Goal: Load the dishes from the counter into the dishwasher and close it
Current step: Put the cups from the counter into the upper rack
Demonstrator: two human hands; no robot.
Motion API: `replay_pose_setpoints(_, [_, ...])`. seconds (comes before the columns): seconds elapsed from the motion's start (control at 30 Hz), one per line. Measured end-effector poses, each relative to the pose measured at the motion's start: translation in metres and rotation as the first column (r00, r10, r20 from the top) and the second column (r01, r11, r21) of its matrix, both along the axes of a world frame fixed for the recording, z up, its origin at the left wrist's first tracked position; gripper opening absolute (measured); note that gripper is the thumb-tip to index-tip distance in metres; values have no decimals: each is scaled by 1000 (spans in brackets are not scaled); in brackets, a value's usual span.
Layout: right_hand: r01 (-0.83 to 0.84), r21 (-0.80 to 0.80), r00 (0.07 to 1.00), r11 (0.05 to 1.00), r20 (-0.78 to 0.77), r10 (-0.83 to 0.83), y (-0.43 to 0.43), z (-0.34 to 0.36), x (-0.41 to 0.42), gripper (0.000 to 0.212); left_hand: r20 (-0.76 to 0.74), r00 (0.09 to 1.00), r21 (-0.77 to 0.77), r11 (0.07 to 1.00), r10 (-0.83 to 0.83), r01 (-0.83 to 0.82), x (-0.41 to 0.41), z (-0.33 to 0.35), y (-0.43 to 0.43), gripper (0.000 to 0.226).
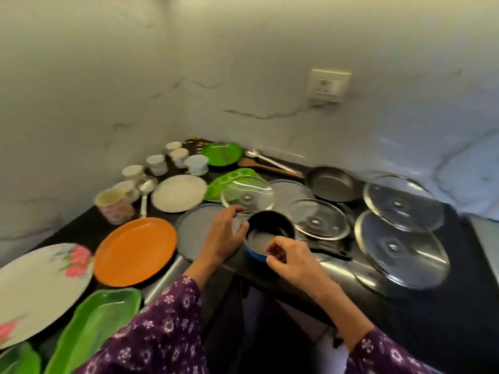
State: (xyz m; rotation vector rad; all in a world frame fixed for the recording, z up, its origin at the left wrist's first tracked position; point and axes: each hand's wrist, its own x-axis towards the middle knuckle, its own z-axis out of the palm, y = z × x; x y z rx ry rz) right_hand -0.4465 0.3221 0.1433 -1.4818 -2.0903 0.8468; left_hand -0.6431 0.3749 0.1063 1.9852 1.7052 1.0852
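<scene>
The right hand (291, 259) pinches the near rim of the small blue pot (270, 233). The left hand (225, 233) curls against its 9 o'clock side, thumb at the rim. The pot is at the front edge of the black counter (459, 319). From it, an orange plate (135, 251) lies at 9 o'clock, a glass lid (318, 222) at 3, a frying pan (333, 183) at 1.

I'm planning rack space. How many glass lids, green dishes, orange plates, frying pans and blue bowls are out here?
Glass lids: 4
Green dishes: 4
Orange plate: 1
Frying pan: 1
Blue bowl: 1
Total: 11
</scene>
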Motion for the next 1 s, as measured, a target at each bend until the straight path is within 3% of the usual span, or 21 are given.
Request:
replay_pose_setpoints(0.17, [-146,18,989,989,1,146,55,5,-111,10,-35,965,-75,962,262,-263,-146,-7,12,42])
replay_pose_setpoints(0.3, [-214,-3,975,977,62,213,85,-6,-184,15,-44,901,-156,888,432,-433,-226,-12,24,46])
replay_pose_setpoints(0.4, [-243,-55,967,969,67,246,99,-18,-228,15,-46,845,-133,835,532,-533,-268,-11,36,47])
replay_pose_setpoints(0.5, [-270,-97,958,958,76,278,110,-32,-261,15,-55,778,-142,766,626,-627,-303,-16,48,68])
replay_pose_setpoints(0.7, [-289,-190,944,938,106,312,123,-59,-291,14,-192,744,-328,673,639,-663,-346,-35,78,97])
replay_pose_setpoints(0.83, [-284,-229,943,931,110,315,126,-68,-294,16,-147,770,-354,694,621,-627,-358,-44,90,93])
replay_pose_setpoints(1.0, [-249,-277,959,928,65,277,124,-71,-283,14,-151,729,-268,682,668,-681,-351,-39,82,83])
